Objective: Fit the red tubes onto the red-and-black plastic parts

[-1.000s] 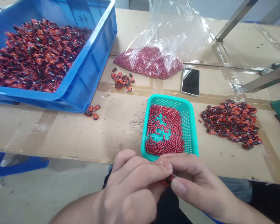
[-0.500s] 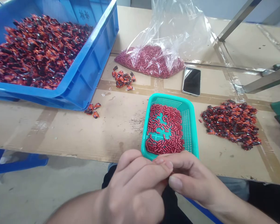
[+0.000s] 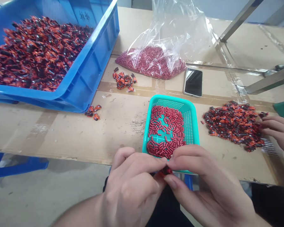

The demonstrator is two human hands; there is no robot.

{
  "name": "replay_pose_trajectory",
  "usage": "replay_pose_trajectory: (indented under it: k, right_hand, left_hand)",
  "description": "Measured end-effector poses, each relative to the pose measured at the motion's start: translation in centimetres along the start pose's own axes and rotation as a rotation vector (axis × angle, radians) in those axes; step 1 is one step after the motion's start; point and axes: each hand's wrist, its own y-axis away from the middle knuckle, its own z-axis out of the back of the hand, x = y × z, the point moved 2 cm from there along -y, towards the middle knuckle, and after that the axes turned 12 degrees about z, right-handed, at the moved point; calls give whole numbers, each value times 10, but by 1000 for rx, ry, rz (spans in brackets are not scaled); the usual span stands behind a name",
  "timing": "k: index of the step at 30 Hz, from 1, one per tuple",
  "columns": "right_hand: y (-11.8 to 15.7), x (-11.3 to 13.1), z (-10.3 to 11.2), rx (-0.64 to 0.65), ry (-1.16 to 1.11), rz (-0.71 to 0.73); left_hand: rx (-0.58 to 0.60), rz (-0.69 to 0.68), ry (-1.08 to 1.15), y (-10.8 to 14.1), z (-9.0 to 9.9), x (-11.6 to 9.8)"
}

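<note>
Your cardboard-covered work table (image 3: 49, 135) carries a blue plastic crate (image 3: 97, 63) at your left and a clear plastic bag (image 3: 151, 63) of red tubes beside a smartphone (image 3: 192, 82) further out. Nearer you sit a teal mesh basket (image 3: 193, 126) and a loose heap of red-and-black pieces (image 3: 232, 126), with a small cluster (image 3: 124, 80) just beside the crate.

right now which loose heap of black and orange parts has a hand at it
the large heap right of the teal basket: another person's hand touches its edge, the two small clusters have none
</note>
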Motion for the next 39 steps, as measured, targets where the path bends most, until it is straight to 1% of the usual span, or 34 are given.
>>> replay_pose_trajectory:
  k: [4, 6, 8, 11, 13, 16, 21, 26, 29, 33, 36, 39]
  right_hand:
    - [-5, 1, 5, 5, 46, -3]
    - [-4, 0, 9, 4, 31, 11]
    - [-1, 0, 13, -72, -8, 24]
    - [6, -1, 13, -223, -68, -64]
    - [11, -3, 10, -275, -107, -137]
    - [17, -6, 5, -316, -167, -125]
    - [26, -11, 3, -280, -146, -130]
    - [30, -13, 4, -244, -105, -126]
    - [31, -15, 3, -244, -106, -122]
    - [35, -16, 0, -265, -83, -163]
    - [39, -17, 0, -317, -57, -202]
    - [41, -21, -1, -320, -31, -204]
  left_hand:
    - [-4, 18, 24, 2, 0, 1]
    - [-8, 47, 51, 3, -2, 2]
    - [-27, 105, 123, 4, -4, 4]
    - [-60, 228, 300, 6, -8, 7]
    - [-66, 280, 393, 7, -9, 8]
    - [-60, 308, 464, 8, -9, 8]
    - [-31, 293, 493, 8, -8, 5]
    - [-26, 296, 455, 7, -6, 3]
    - [-35, 296, 420, 6, -6, 3]
    - [-52, 246, 378, 5, -5, 3]
    - [-58, 227, 391, 3, -4, 3]
    - [-59, 224, 408, 2, -5, 4]
